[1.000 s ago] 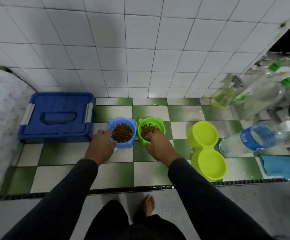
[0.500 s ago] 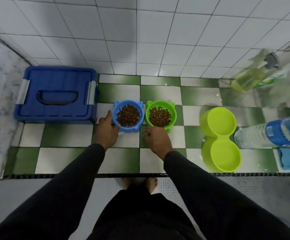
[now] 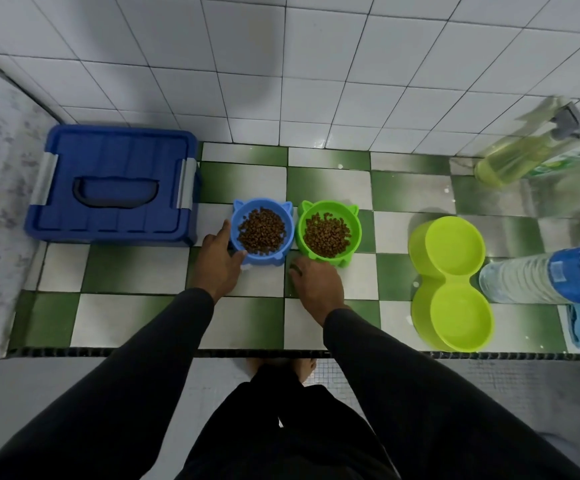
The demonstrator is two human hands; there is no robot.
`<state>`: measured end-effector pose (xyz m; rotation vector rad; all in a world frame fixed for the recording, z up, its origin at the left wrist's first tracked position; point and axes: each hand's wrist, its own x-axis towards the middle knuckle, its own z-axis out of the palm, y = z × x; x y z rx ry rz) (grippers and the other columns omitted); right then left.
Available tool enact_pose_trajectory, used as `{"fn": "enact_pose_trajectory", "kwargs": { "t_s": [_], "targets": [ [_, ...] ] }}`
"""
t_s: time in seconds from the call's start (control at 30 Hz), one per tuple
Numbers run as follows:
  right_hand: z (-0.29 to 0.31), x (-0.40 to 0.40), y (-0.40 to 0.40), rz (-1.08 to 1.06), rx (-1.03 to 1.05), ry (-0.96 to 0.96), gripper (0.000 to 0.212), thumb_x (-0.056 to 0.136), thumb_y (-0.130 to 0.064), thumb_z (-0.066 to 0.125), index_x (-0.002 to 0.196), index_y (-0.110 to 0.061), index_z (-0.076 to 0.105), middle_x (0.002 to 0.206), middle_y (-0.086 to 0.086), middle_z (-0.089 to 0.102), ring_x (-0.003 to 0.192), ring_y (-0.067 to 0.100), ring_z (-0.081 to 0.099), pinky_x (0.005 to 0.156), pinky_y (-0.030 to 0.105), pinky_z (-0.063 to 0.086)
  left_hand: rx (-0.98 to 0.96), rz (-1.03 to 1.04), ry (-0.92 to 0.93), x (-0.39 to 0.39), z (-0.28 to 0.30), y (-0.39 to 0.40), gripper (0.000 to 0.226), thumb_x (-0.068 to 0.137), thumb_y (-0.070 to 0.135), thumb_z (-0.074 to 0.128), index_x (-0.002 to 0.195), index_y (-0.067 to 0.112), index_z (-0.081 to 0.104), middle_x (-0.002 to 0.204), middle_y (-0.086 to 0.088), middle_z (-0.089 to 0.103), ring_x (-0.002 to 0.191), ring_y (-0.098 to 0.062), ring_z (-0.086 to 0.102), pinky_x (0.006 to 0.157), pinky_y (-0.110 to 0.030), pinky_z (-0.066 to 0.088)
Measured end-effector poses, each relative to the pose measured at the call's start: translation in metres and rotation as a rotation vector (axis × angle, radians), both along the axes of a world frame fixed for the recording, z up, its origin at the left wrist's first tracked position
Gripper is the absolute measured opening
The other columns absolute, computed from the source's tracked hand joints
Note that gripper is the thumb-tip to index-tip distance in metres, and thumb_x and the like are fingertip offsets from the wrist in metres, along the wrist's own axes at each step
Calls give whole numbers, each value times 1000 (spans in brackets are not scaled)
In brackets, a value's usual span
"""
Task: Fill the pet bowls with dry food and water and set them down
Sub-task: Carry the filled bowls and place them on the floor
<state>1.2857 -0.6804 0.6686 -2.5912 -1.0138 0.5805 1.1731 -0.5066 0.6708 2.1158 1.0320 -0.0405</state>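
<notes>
- The tiled ledge [image 3: 136, 327], checked green and white, runs across the middle of the frame below a white tiled wall.
- A blue storage box [image 3: 115, 185] sits at the left of the ledge, lid on.
- A lime double bowl [image 3: 451, 282] sits right of centre; whether it holds water I cannot tell.
- A water bottle [image 3: 538, 275] lies on its side at the right edge, just beside the double bowl.
- A spray bottle [image 3: 517, 154] leans blurred at the upper right.
- The blue bowl [image 3: 263, 231] and green bowl [image 3: 328, 232] stand side by side at centre, each holding dry food [image 3: 262, 232].
- The left hand [image 3: 220, 261] reaches forward, thumb and fingers touching the blue bowl's left rim, loosely spread.
- The right hand [image 3: 316, 280] hovers just below the green bowl, fingers curled downward; holding nothing I can see.
</notes>
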Motion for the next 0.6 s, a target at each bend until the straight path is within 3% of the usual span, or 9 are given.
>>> {"fn": "enact_pose_trajectory", "kwargs": {
  "t_s": [0.3,0.47,0.6],
  "targets": [
    [-18,-1,-1,39,-96,-69,18,102,-21,48,101,-14,65,91,10,72,83,34,69,65,38,51,-6,-7,25,2,0,1,59,99,17,62,154,18,40,124,-16,62,107,-29,56,86,-33,42],
    [-21,-4,0,10,-9,-13,19,99,-27,53,100,-11,63,88,14,69,80,38,64,61,39,46,-20,-12,12,1,2,2,61,99,16,64,155,18,40,125,-15,62,111,-29,58,97,-40,49],
    [-23,-11,0,1,96,71,22,95,-23,59,103,-6,68,100,16,63,89,34,60,72,42,48,-13,-14,-6,0,2,2,62,98,16,66,154,19,40,123,-15,63,112,-29,60,97,-40,49]
  ]
}}
